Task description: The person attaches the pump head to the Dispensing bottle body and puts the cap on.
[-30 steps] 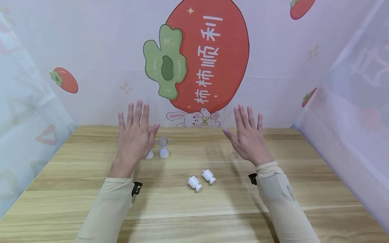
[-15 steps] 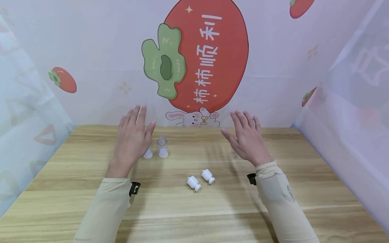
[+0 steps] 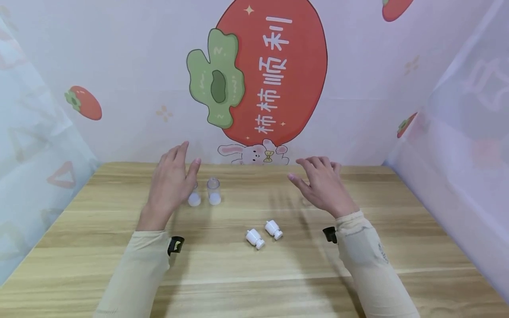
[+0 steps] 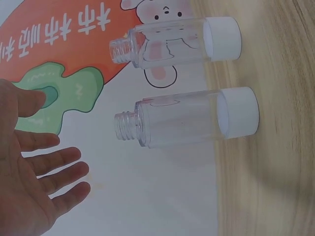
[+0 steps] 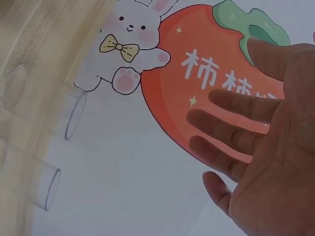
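1. The left hand (image 3: pixel 169 183) is raised beside the left bottle (image 4: pixel 179 120), its fingers extended and thumb apart, with hold of nothing. The right bottle (image 4: pixel 170 45) is just beyond; both stand upright near the back edge of the worktop (image 3: pixel 254 282), left of its middle.
2. The right hand (image 3: pixel 324 187) also has hold of nothing, its fingers slightly bent and thumb apart, before two clear cylinders, one (image 5: pixel 44 103) just beside the other (image 5: pixel 27 174), towards the back edge on the right.
3. A sideways sweep of the left hand could topple a bottle: they look light and tall for their footing, and stand close together.
4. The cylinders could be knocked unnoticed, since the right hand mostly hides them in the head view and they barely show against the wood grain.
5. The front pump head (image 3: pixel 255 239) and rear pump head (image 3: pixel 273 229) lie sideways, about midway between the side edges; being rounded, they might roll if brushed.
6. Bottles: smooth, see-through, probably plastic, with threaded necks and opaque white bases. Pump heads: glossy white, stepped. Cylinders: thin-walled, rimmed.
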### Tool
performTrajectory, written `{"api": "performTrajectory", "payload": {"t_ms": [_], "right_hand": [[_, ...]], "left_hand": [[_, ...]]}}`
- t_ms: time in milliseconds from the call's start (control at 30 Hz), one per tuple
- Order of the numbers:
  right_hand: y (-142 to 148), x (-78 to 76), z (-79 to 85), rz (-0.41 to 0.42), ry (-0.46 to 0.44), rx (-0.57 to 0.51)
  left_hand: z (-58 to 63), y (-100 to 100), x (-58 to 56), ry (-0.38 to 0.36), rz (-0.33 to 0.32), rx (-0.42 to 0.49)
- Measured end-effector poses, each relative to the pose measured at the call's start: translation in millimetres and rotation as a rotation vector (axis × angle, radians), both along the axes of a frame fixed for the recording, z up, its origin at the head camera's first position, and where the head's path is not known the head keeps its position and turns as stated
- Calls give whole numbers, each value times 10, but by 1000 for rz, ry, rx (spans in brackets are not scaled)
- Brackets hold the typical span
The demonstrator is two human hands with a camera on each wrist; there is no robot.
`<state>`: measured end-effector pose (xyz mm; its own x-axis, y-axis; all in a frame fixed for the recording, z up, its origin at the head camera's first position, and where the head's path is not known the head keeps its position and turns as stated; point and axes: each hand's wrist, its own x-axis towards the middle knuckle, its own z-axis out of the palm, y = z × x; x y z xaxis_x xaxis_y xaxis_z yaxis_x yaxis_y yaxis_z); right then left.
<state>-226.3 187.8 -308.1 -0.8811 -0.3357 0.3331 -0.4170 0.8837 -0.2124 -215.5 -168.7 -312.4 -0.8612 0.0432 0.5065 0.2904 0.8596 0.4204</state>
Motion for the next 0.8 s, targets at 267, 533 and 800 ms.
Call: {"api": "performTrajectory", "payload": {"t_ms": [267, 533, 800], "right_hand": [[5, 15, 35, 11, -23, 3], [-41, 36, 61, 60, -100, -39], [-94, 65, 71, 86, -141, -35]], "left_hand": [[15, -13, -17, -49, -6, 53], [22, -63, -19, -118, -10, 107], [7, -100, -26, -150, -25, 154]]}}
